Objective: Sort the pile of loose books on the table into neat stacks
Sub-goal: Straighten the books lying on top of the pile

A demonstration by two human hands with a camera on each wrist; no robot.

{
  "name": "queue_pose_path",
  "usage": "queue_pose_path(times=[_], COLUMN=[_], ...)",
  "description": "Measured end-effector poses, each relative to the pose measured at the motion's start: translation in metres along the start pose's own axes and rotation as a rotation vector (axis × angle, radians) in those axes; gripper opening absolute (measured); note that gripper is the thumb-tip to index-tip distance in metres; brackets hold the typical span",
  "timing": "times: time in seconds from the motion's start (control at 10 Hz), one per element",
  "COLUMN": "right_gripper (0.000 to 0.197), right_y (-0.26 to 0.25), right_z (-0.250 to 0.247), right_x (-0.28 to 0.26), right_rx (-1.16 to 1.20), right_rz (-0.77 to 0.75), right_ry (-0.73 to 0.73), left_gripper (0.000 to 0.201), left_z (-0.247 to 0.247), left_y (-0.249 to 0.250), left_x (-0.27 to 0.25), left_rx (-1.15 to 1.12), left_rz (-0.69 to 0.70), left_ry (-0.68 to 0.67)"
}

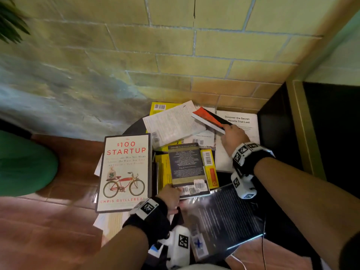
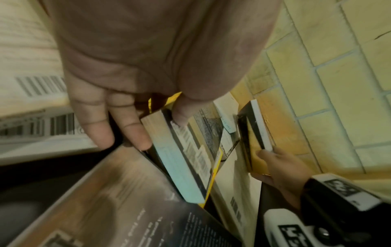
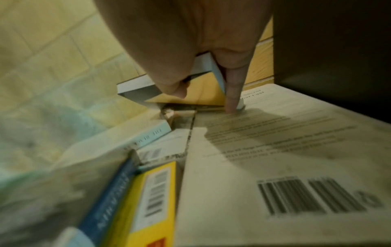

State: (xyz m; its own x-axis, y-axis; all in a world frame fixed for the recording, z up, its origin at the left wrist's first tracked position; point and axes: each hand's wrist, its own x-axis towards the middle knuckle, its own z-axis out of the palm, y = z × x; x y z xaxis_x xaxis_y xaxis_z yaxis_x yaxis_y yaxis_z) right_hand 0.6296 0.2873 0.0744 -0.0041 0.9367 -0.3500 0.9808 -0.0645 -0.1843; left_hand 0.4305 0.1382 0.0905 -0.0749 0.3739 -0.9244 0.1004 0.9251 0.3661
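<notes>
A loose pile of books covers a small dark table. My right hand pinches a thin red-and-black book by its near corner and holds it tilted above a large white book at the back right. In the right wrist view thumb and fingers clamp that thin book. My left hand grips the near edge of a dark paperback, thumb on its back cover. This paperback lies on yellow books. "$100 Startup" lies at the left.
A white paperback lies face down at the back over a yellow book. A glossy black book sits at the near right. A brick wall rises behind, a dark cabinet stands to the right, and a green seat is at the left.
</notes>
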Motion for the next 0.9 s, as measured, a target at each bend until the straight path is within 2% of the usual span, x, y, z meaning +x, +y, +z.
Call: queue_pose_path(times=[0.1, 0.2, 0.3, 0.4, 0.5, 0.6, 0.7, 0.8, 0.9], right_gripper=[0.037, 0.032, 0.034, 0.042, 0.036, 0.035, 0.040, 0.047, 0.046], right_y=[-0.002, -0.009, -0.015, -0.020, -0.027, -0.032, -0.035, -0.030, -0.020], right_z=[-0.005, -0.005, 0.006, 0.021, 0.036, 0.060, 0.083, 0.090, 0.088], right_x=[-0.022, -0.053, -0.081, -0.102, -0.116, -0.122, -0.123, -0.116, -0.112], right_rx=[0.202, 0.420, 0.854, 1.170, 1.492, 1.419, 1.021, 0.834, 0.787], right_rz=[0.021, 0.078, 0.127, 0.206, 0.282, 0.270, 0.226, 0.186, 0.184], right_ry=[0.081, 0.132, 0.163, 0.130, -0.056, -0.232, -0.261, -0.273, -0.184], left_gripper=[0.024, 0.035, 0.038, 0.042, 0.048, 0.069, 0.049, 0.054, 0.064], left_z=[-0.006, -0.008, -0.010, -0.007, -0.006, -0.004, -0.004, -0.007, -0.008], left_y=[0.001, 0.003, -0.002, 0.001, 0.006, 0.008, 0.012, 0.018, 0.021], left_x=[-0.001, -0.029, -0.013, -0.011, -0.020, -0.013, -0.004, 0.000, 0.004], left_rx=[-0.057, 0.809, 0.545, 0.258, 0.362, 0.121, 0.221, 0.345, 0.449], left_rz=[-0.055, 0.176, 0.148, 0.093, 0.219, 0.337, 0.345, 0.366, 0.378], left_ry=[0.097, 0.041, -0.033, -0.014, 0.009, -0.054, -0.014, 0.009, 0.039])
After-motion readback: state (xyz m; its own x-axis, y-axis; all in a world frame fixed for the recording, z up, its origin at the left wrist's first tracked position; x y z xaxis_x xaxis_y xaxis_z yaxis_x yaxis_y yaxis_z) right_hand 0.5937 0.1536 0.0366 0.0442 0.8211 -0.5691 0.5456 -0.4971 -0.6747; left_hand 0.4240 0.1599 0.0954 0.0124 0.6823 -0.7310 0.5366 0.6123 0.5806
